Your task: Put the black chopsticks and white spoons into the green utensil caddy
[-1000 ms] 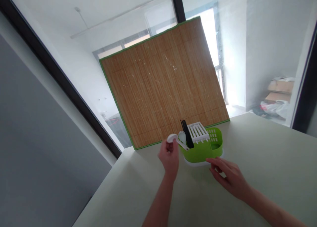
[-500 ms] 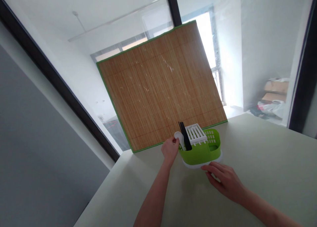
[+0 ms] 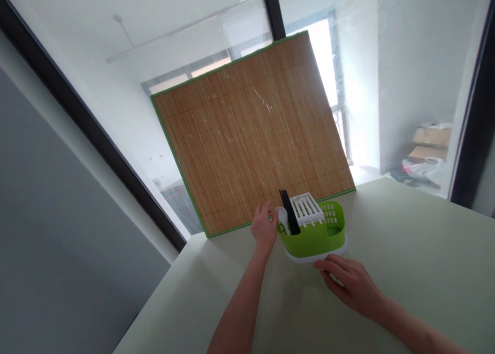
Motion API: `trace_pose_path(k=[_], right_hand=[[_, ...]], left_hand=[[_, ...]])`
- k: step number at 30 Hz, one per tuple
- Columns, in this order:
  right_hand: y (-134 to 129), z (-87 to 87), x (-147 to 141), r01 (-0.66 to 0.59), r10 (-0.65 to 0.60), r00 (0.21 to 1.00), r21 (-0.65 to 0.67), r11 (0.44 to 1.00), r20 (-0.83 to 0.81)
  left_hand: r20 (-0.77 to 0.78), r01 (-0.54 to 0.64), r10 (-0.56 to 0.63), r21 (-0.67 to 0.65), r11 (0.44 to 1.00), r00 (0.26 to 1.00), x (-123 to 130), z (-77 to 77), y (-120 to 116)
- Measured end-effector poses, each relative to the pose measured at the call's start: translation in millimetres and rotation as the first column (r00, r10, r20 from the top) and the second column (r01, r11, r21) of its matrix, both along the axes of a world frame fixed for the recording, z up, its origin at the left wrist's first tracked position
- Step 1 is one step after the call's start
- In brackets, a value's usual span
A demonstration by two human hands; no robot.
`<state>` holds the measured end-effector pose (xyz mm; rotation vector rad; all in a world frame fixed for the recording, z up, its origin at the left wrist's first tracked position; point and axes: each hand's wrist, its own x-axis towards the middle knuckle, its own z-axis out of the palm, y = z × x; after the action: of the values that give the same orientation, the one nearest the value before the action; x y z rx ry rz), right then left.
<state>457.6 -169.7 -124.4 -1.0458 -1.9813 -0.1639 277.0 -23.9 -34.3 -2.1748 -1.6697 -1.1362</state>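
A green plastic holder (image 3: 313,241) with a white base (image 3: 305,259) stands on the table. In its left part are a white spoon (image 3: 283,220) and black chopsticks (image 3: 291,215); a white slatted rack (image 3: 307,208) sits in the middle. My left hand (image 3: 263,226) is at the holder's left end beside the spoon, its fingers apart and holding nothing. My right hand (image 3: 350,282) is in front of the holder, fingertips at the white base, thumb and fingers apart.
Behind the holder a bamboo mat (image 3: 251,137) with green edging leans against a glass pane with a dark frame (image 3: 273,11). The pale table (image 3: 406,251) spreads to both sides. Boxes and a plastic bag (image 3: 427,167) lie beyond the glass.
My left hand has let go of the spoon and opened, moving slightly up and left. The spoon rests a little lower in the holder. My right hand has barely moved.
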Motion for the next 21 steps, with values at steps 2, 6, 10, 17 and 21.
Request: trace_pose_path(k=[2, 6, 10, 17, 21], right_hand=[[0.1, -0.9, -0.5, -0.001, 0.001, 1.000, -0.005, 1.000, 0.006], [-0.1, -1.6, -1.1, 0.002, -0.002, 1.000, -0.009, 1.000, 0.015], [-0.4, -1.1, -0.6, 0.009, -0.008, 1.000, -0.022, 1.000, 0.030], [2.0, -5.8, 0.8, 0.025, -0.017, 0.997, -0.100, 0.995, 0.081], [4.7, -12.5, -0.1, 0.049, -0.028, 0.993, -0.192, 0.980, 0.114]], left_hand=[[-0.073, 0.018, -0.016, 0.032, 0.999, 0.997, 0.1, 0.9, 0.9], [-0.201, 0.011, -0.007, 0.016, 1.000, 0.980, -2.0, -1.6, 4.0], [-0.211, 0.024, -0.023, 0.001, 1.000, 0.977, -5.4, -4.0, 2.0], [0.040, 0.119, -0.124, 0.110, 0.987, 0.991, -13.0, -20.8, -44.4], [-0.010, 0.351, -0.351, -0.023, 0.936, 0.936, -15.2, -77.2, -99.4]])
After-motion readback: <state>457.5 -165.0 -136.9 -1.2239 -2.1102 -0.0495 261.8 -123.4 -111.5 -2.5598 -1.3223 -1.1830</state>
